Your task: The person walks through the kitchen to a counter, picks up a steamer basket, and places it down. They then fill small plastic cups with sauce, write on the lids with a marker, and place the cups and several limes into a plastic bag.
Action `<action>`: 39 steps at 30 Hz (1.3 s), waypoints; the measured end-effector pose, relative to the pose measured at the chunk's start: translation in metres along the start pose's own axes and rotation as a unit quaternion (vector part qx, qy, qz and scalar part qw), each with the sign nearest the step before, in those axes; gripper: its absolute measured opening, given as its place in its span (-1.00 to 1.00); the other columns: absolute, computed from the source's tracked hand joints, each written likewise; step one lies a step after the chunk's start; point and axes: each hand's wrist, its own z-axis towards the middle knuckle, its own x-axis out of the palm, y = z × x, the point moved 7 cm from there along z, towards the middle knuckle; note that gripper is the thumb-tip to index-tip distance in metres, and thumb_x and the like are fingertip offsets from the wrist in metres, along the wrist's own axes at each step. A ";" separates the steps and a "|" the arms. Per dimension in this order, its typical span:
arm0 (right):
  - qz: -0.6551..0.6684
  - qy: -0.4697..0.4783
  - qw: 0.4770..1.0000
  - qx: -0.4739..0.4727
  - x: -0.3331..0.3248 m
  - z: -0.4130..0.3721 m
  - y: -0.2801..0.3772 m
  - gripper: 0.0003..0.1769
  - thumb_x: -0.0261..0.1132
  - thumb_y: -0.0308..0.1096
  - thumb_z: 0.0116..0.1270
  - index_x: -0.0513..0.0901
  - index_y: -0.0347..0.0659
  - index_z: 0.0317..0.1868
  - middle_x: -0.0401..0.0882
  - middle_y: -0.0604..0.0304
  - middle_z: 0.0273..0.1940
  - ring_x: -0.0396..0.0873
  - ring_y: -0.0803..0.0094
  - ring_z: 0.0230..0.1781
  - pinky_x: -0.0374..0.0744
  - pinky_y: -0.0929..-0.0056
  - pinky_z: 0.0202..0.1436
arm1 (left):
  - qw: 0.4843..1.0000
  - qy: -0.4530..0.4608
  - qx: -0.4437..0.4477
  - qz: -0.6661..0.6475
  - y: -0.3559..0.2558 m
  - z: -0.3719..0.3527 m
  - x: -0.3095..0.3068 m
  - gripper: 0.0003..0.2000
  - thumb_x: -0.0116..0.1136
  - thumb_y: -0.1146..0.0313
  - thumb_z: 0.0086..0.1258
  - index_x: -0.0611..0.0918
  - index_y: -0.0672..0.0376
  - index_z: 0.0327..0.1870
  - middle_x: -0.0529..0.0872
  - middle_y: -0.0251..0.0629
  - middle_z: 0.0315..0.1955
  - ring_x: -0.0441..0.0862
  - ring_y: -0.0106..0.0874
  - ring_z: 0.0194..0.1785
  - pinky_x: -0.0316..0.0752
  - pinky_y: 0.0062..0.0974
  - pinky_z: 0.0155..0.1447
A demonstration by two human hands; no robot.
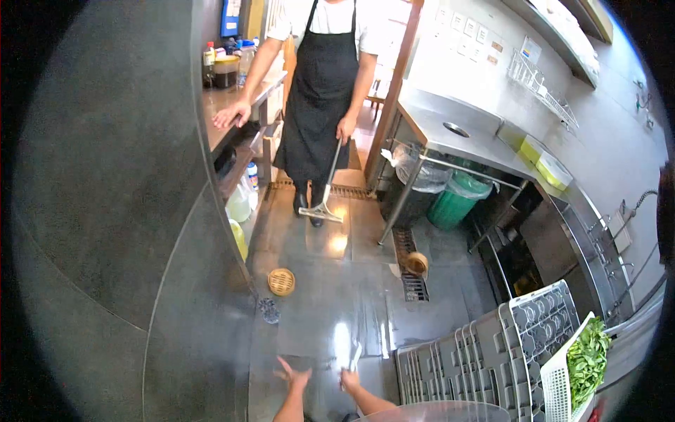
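Observation:
My left hand (294, 375) is low in the view over the wet dark floor (316, 323), its fingers spread and nothing in it. Just to its right, my right hand (349, 380) is closed around a thin pale object (357, 355) that I cannot make out. Beyond my hands, a round woven bamboo piece (281, 281) lies on the floor beside a dark scrubber-like bundle (268, 310). Another bamboo basket (417, 264) rests tilted by the floor drain (415, 286).
A person in a black apron (320, 91) stands ahead, holding a floor squeegee (322, 211). Stacked grey racks (464, 366) and a white basket of green leaves (555, 376) are at right. Behind them are a green bin (450, 209) and steel counter (478, 144); a dark wall stands left.

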 end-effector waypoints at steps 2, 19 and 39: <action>0.098 0.061 0.992 0.040 -0.023 -0.048 -0.051 -0.77 0.09 -0.32 0.28 0.52 -0.33 -0.41 0.44 0.13 -0.63 0.40 0.38 -0.74 0.46 0.25 -0.68 | 0.938 0.058 0.083 0.331 0.130 0.009 0.013 0.02 0.29 -0.11 -0.05 -0.06 -0.06 0.41 -0.03 0.05 0.36 0.06 -0.01 0.37 0.24 -0.07 0.26; -0.149 -0.291 0.944 -0.031 -0.122 0.021 0.053 -0.65 0.28 -0.12 0.15 0.64 -0.32 -0.41 0.49 0.16 -0.69 0.47 0.40 -0.72 0.43 0.37 -0.64 | 0.770 0.360 0.095 0.517 0.109 0.029 0.033 -0.60 0.11 0.11 0.12 0.60 0.15 -0.08 0.60 -0.05 -0.07 0.53 -0.13 0.03 0.42 -0.19 0.08; 0.050 -0.400 0.909 0.105 -0.325 0.210 0.168 -0.83 0.13 -0.41 0.19 0.67 -0.08 -0.29 0.59 0.21 -0.54 0.54 0.47 -0.57 0.52 0.43 -0.51 | 0.737 0.362 0.189 0.538 -0.162 0.164 0.206 -0.54 0.21 0.11 0.12 0.54 0.09 0.05 0.37 0.10 0.16 0.25 -0.04 0.27 0.15 -0.21 0.33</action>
